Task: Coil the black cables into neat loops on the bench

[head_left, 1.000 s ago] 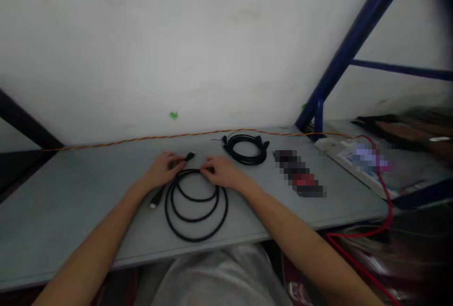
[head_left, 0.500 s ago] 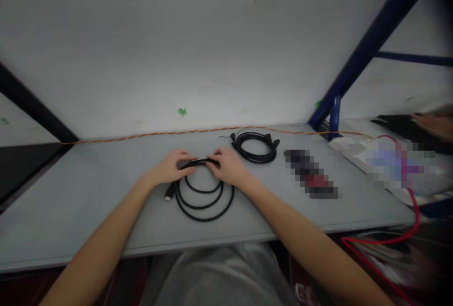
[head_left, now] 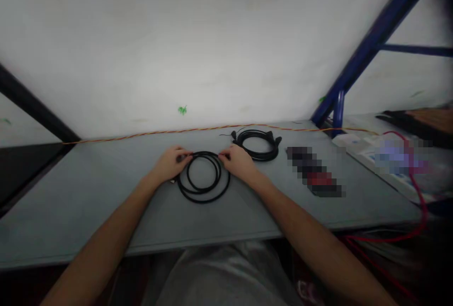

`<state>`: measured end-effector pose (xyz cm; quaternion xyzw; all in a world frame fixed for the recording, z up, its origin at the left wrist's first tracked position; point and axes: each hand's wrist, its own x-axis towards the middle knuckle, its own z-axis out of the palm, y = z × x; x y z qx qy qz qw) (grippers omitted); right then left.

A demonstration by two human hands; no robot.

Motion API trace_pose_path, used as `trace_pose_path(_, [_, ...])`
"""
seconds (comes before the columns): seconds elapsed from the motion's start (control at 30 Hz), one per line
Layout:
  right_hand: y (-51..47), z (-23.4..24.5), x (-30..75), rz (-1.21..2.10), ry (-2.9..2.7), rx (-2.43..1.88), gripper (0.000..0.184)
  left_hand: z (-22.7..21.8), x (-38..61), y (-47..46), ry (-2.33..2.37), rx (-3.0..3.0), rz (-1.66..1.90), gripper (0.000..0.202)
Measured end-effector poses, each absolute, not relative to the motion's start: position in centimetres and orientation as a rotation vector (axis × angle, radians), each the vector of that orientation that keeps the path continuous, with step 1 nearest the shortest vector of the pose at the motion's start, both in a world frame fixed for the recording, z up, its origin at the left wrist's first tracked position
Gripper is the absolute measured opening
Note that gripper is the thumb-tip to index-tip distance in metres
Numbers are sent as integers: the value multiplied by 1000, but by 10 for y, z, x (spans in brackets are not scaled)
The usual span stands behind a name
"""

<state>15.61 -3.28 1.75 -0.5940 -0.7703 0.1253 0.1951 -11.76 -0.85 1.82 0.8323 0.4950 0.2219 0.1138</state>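
Observation:
A black cable (head_left: 203,192) lies coiled in several loops on the grey table (head_left: 88,202), right in front of me. My left hand (head_left: 170,163) pinches the coil at its upper left. My right hand (head_left: 238,162) grips the coil at its upper right. Both hands rest on the table with fingers closed on the cable. A second black cable coil (head_left: 257,144) lies just behind my right hand, tied up and untouched.
A twisted orange-yellow wire (head_left: 141,134) runs along the wall at the table's back edge. A blurred dark object (head_left: 314,172) lies to the right. Further right sit a white power strip (head_left: 375,159) and a red cord (head_left: 419,197). A blue frame post (head_left: 357,67) slants up at the right.
The black cable's loops have been drawn in from a wide, loose coil into a smaller, tighter one. Both hands moved slightly away from me, staying on the coil's top.

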Motion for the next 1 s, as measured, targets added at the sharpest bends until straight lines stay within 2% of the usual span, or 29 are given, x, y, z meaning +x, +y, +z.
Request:
trace_pose_path(0.13, [-28,13,161,438,-2136,-1635,27,22,-119,-6,1382,2444,662,50])
trace_pose_path(0.33, [-22,12,168,556,-2116,-1608,26,40,-144,-6,1309,2262,518,45])
trace_pose_path(0.53, [-27,17,168,506,-2219,-1563,27,46,-159,-7,1372,2071,369,53])
trace_pose_path(0.73, [-38,26,162,297,-2251,-1655,34,39,-159,0,1430,2157,426,48])
trace_pose_path(1.0, [-47,40,163,282,-2218,-1870,39,44,-188,8,1662,2146,424,50])
